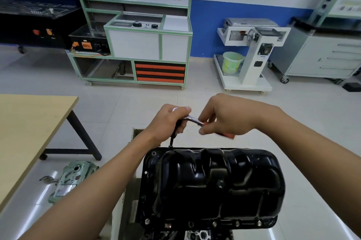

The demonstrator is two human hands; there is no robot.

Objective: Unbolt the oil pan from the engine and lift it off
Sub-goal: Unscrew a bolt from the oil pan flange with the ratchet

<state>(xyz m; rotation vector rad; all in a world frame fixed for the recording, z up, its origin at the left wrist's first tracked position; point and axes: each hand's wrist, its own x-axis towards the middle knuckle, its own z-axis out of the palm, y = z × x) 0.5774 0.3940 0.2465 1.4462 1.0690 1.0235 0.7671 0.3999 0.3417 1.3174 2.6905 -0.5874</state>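
A: As the black oil pan sits on top of the engine directly below you, sump bulge facing up, its long axis runs left to right across your view.

B: Bolts show along its near flange, the edge closest to you.

A: Your left hand is curled around the top of the ratchet, thumb over the head. It steadies the black extension, which drops nearly upright to the pan's far left flange.

B: Your right hand is closed on the ratchet's handle, fingers wrapped over the chrome shank. The red grip pokes out beneath your palm, pointing right. Both hands hold the tool just above the pan's far edge, close together.

A: To your left a wooden table stands on black legs. Near its foot a green metal cover lies on the pale floor.

B: Beyond, against the blue-and-white wall, stand three things: a green-framed training bench, a white engine stand carrying a pale green bucket, and a grey drawer cabinet.
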